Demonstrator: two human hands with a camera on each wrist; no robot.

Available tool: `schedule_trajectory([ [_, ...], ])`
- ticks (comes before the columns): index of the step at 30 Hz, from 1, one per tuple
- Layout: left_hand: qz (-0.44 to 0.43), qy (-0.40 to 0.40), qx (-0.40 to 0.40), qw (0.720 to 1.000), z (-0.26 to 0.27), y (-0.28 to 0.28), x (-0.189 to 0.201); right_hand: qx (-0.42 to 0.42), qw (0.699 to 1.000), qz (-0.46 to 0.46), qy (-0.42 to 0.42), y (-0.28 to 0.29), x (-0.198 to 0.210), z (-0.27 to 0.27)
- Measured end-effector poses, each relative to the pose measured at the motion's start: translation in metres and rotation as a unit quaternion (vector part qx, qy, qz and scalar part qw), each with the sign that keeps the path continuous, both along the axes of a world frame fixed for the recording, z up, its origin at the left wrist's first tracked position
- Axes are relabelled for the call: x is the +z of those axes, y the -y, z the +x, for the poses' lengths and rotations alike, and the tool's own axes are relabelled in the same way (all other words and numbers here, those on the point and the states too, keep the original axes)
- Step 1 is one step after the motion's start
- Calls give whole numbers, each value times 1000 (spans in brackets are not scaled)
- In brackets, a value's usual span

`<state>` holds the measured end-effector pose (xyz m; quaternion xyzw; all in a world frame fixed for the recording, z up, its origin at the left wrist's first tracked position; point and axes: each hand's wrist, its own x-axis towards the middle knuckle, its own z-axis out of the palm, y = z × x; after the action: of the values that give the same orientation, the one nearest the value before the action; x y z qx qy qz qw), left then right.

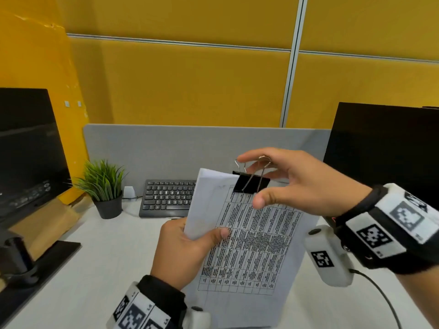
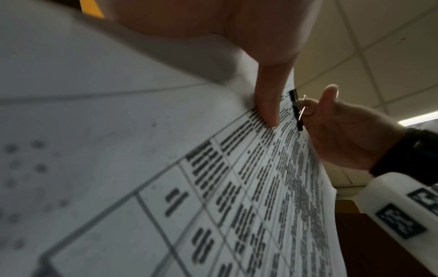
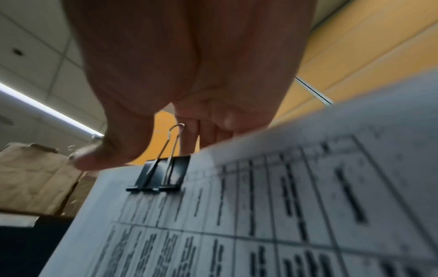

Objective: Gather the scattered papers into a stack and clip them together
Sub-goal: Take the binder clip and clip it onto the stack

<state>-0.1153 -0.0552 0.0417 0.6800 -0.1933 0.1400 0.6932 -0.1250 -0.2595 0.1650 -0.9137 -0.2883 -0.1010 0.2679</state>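
The left hand (image 1: 183,252) holds the papers (image 1: 251,241) up off the desk (image 1: 95,257), tilted, gripping them at their left edge — thumb pressed flat on the printed table, fingers curled behind. The clip (image 1: 250,182), black with wire handles, sits clamped on the papers' top edge near the middle. The right hand (image 1: 297,184) hovers at that edge, wrist raised, fingers spread and relaxed; the index fingertip arches over the wire handles and the thumb hangs just in front of the clip, neither plainly gripping it.

The left wrist view looks up along the sheet: the thumb (image 2: 267,105) lies on the print, and past the paper's edge the right hand (image 2: 343,135) shows with fingers curled near the clip (image 2: 297,110). The right wrist view shows the clip (image 3: 163,174) biting the top edge, one handle standing up between thumb (image 3: 113,150) and fingers without touching either.

At the desk's far edge stand a keyboard (image 1: 168,198) and a plant (image 1: 104,186), with a monitor (image 1: 26,148) at the left.
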Motion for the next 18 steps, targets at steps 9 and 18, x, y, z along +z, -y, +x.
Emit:
schedule_trajectory([
  [9,7,-10,-17,1000,2,-3,-2,54,970,161,-174,11,5,18],
  [18,5,-26,-23,999,5,-2,-5,8,991,-10,-131,-14,-6,6],
])
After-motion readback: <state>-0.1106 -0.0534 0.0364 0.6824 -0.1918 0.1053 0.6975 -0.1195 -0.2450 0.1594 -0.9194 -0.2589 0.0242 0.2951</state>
